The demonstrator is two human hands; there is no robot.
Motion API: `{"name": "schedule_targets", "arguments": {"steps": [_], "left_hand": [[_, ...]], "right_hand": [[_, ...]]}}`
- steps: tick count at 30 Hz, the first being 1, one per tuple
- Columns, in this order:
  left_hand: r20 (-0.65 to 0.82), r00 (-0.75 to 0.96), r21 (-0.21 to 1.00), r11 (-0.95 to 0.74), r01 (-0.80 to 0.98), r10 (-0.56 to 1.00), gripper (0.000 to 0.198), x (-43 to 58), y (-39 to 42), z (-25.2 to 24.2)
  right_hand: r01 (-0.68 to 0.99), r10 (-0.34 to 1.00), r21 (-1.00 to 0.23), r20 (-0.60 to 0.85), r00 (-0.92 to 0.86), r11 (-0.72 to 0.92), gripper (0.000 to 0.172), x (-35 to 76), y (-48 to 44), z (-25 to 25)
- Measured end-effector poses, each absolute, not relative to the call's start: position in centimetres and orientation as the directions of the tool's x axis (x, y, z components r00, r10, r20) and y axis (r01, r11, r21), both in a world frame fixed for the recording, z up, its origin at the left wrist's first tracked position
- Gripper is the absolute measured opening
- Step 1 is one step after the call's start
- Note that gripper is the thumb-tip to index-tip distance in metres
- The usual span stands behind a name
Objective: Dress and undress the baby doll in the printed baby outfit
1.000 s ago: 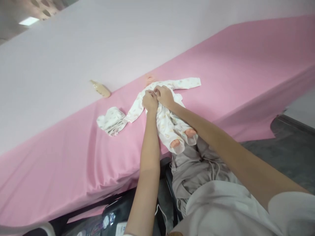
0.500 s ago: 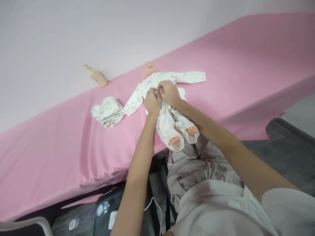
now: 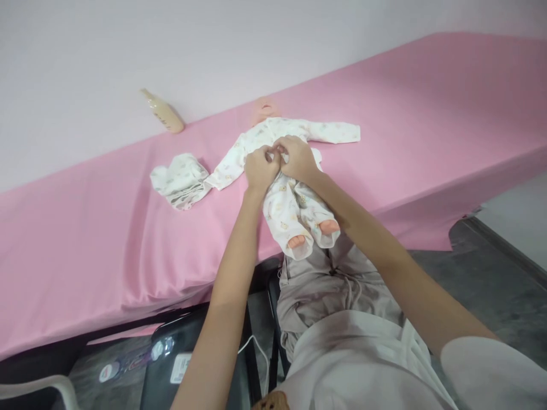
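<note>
Where the pink bench [image 3: 405, 114] meets the person, the doll [image 3: 261, 109] lies on its back in a sleepsuit [image 3: 284, 208]. Left hand [image 3: 259, 169] and right hand [image 3: 297, 159] have drawn together at its chest, each grip pinching the suit's front edges, so that closure is still being worked.

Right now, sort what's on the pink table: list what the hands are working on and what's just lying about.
In hand: left hand and right hand, both pinching the front of the sleepsuit worn by the doll.
Lying about: bunched white cloth left of the doll; beige bottle farther back.
</note>
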State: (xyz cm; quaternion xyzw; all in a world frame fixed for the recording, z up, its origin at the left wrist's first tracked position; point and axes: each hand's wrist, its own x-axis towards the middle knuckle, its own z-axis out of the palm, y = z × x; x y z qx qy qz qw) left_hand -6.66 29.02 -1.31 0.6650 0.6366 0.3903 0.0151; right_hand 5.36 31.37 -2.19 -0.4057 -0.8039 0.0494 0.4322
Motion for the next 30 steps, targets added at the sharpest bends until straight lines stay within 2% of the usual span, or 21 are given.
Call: {"name": "schedule_targets", "arguments": {"steps": [5,9,14,20,23,26,30], "left_hand": [[0.503,-0.062,0.5,-0.231,0.834,0.862,0.02,-7.3,29.3,-1.5],[0.502,-0.08,0.543,-0.242,0.804,0.861,0.022,-7.4,29.4,-1.6],[0.54,-0.065,0.503,-0.26,0.824,0.839,0.024,-7.3,29.5,-1.8],[0.57,-0.036,0.383,-0.228,0.895,0.821,0.023,-6.9,29.4,-2.1],[0.571,-0.026,0.366,-0.226,0.903,0.82,0.024,-6.7,29.3,-2.0],[0.586,-0.057,0.404,-0.231,0.885,0.808,0.025,-6.6,29.2,-1.9],[0.602,-0.07,0.433,-0.251,0.866,0.796,0.025,-6.5,28.9,-1.8]], "right_hand": [[0.535,0.7,-0.503,0.664,-0.263,0.679,0.027,5.5,31.6,-2.4],[0.399,0.746,-0.645,0.641,-0.181,0.652,0.023,5.5,32.0,-2.6],[0.235,0.797,-0.764,0.593,-0.11,0.601,0.015,5.3,32.6,-2.7],[0.009,0.916,-0.916,0.4,0.03,0.4,0.019,5.1,33.7,-2.9],[0.009,0.923,-0.925,0.38,0.058,0.38,0.015,4.9,33.5,-2.8],[0.099,0.857,-0.859,0.51,0.069,0.503,0.008,4.7,32.5,-2.6],[0.249,0.752,-0.729,0.659,0.006,0.637,0.019,4.6,31.2,-2.4]]}}
